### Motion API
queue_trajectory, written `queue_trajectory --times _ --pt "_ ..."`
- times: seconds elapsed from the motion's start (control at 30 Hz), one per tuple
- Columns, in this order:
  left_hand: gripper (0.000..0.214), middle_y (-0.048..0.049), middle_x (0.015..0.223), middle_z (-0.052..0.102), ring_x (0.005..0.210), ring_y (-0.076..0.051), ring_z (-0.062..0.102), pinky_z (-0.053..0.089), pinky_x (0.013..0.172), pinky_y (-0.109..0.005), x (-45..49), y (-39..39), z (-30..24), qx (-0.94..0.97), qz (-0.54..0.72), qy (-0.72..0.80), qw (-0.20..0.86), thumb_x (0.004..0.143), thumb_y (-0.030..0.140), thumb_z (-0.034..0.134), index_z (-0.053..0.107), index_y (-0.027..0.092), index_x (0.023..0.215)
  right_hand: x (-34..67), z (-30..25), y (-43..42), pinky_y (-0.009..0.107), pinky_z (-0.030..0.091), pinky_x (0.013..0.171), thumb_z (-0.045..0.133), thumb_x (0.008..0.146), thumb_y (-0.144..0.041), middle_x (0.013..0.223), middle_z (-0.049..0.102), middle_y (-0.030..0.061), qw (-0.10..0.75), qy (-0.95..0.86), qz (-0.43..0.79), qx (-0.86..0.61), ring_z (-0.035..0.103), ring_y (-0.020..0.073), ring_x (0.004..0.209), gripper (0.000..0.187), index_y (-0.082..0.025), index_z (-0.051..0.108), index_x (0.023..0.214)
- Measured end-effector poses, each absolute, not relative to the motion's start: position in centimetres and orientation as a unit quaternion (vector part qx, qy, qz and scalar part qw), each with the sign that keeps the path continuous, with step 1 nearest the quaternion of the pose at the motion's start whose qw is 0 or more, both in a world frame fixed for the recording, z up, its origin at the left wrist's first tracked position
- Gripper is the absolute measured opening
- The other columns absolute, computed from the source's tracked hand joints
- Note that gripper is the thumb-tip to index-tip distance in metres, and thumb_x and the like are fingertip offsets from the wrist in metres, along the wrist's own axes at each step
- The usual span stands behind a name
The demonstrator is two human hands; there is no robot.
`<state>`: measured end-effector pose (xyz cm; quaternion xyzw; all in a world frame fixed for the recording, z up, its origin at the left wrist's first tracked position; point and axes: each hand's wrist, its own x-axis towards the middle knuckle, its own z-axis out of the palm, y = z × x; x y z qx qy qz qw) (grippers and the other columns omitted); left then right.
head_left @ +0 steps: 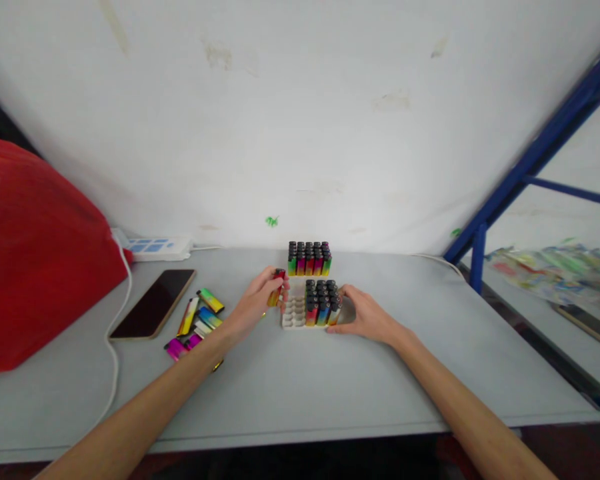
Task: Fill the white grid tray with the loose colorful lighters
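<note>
My left hand (pixel 257 300) is closed around a multicoloured lighter (pixel 277 288), held at the left side of a white tray (pixel 293 313). The tray's right part is filled with upright rainbow lighters with black caps (pixel 322 301); its left slots are bare. My right hand (pixel 365 315) rests against the tray's right side, fingers curled on it. Behind stands a second, full block of lighters (pixel 309 258). Several loose lighters (pixel 196 323) lie on the table left of my left forearm.
A dark phone (pixel 154 303) lies at the left with a white cable (pixel 120 313) running past it to a power strip (pixel 155 247) by the wall. A red bag (pixel 35 253) fills the far left. A blue metal frame (pixel 530 160) stands at the right.
</note>
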<state>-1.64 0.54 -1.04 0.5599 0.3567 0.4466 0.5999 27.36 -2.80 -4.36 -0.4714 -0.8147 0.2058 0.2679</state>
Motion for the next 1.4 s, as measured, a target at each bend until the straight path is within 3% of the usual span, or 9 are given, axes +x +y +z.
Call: queue_trajectory --times 0.13,0.23,0.33,0.73,0.87,1.07,1.27,1.4 --pt "0.032 -0.0061 0.102 0.077 0.1 -0.024 0.072 0.059 0.091 -0.036 -1.6 1.2 -1.4 0.673 0.426 0.361 0.484 0.089 0.049 0.076 0.073 0.019 0.097 27.2 -4.3 -2.8 0.04 0.05 0.092 0.095 0.074 -0.055 0.108 0.067 0.0063 0.269 -0.821 0.206 -0.461 0.063 0.0272 0.098 0.06 -0.023 0.053 0.103" --pt "0.038 -0.0103 0.112 0.08 0.111 -0.029 0.074 0.057 0.104 -0.043 -1.5 1.6 -1.9 0.706 0.412 0.345 0.461 0.089 0.051 0.076 0.076 0.017 0.108 27.1 -4.3 -2.8 0.04 0.05 0.091 0.095 0.073 -0.055 0.108 0.067 0.0066 0.266 -0.821 0.204 -0.463 0.063 0.0272 0.097 0.06 -0.023 0.054 0.103" --pt "0.041 -0.0112 0.114 0.082 0.109 -0.029 0.077 0.059 0.103 -0.044 -1.5 1.8 -2.2 0.723 0.396 0.339 0.454 0.094 0.051 0.071 0.075 0.017 0.117 27.1 -4.4 -2.8 0.041 0.051 0.091 0.095 0.073 -0.054 0.11 0.068 0.0077 0.263 -0.819 0.206 -0.466 0.063 0.0278 0.098 0.061 -0.023 0.055 0.106" --pt "0.034 -0.0071 0.114 0.084 0.109 -0.03 0.079 0.06 0.098 -0.041 -1.5 1.3 -1.8 0.82 0.297 0.364 0.328 0.103 0.043 0.055 0.073 0.024 0.123 26.7 -4.4 -3.1 0.042 0.05 0.092 0.096 0.071 -0.053 0.112 0.065 0.006 0.274 -0.802 0.247 -0.471 0.061 0.0282 0.101 0.065 -0.024 0.052 0.109" --pt "0.032 -0.0076 0.127 0.081 0.118 -0.03 0.075 0.054 0.109 -0.042 -3.0 1.8 -1.1 0.851 0.254 0.379 0.261 0.098 0.044 0.06 0.076 0.024 0.118 26.3 -4.3 -3.2 0.042 0.05 0.09 0.097 0.069 -0.053 0.108 0.063 0.0045 0.281 -0.787 0.258 -0.486 0.059 0.0279 0.1 0.065 -0.025 0.049 0.104" --pt "0.037 -0.0081 0.109 0.081 0.106 -0.03 0.074 0.053 0.105 -0.043 -7.7 2.4 0.8 0.858 0.164 0.457 0.167 0.087 0.053 0.066 0.078 0.023 0.106 26.2 -4.4 -3.1 0.041 0.049 0.09 0.095 0.07 -0.052 0.106 0.061 0.0043 0.285 -0.785 0.253 -0.489 0.058 0.0273 0.099 0.064 -0.025 0.048 0.103" --pt "0.038 -0.0093 0.099 0.074 0.099 -0.032 0.07 0.054 0.09 -0.04 -9.7 1.8 1.4 0.859 0.066 0.482 0.158 0.074 0.059 0.076 0.074 0.023 0.085 26.6 -4.4 -2.8 0.042 0.049 0.089 0.094 0.072 -0.054 0.105 0.062 0.0039 0.279 -0.784 0.236 -0.502 0.058 0.0273 0.097 0.062 -0.025 0.049 0.103" --pt "0.026 -0.0072 0.095 0.076 0.092 -0.028 0.072 0.053 0.089 -0.038 -9.5 1.8 0.9 0.867 0.075 0.447 0.21 0.081 0.05 0.069 0.072 0.024 0.083 26.8 -4.4 -2.7 0.042 0.049 0.09 0.093 0.073 -0.057 0.104 0.062 0.0037 0.273 -0.787 0.228 -0.503 0.058 0.0268 0.095 0.063 -0.025 0.049 0.103"
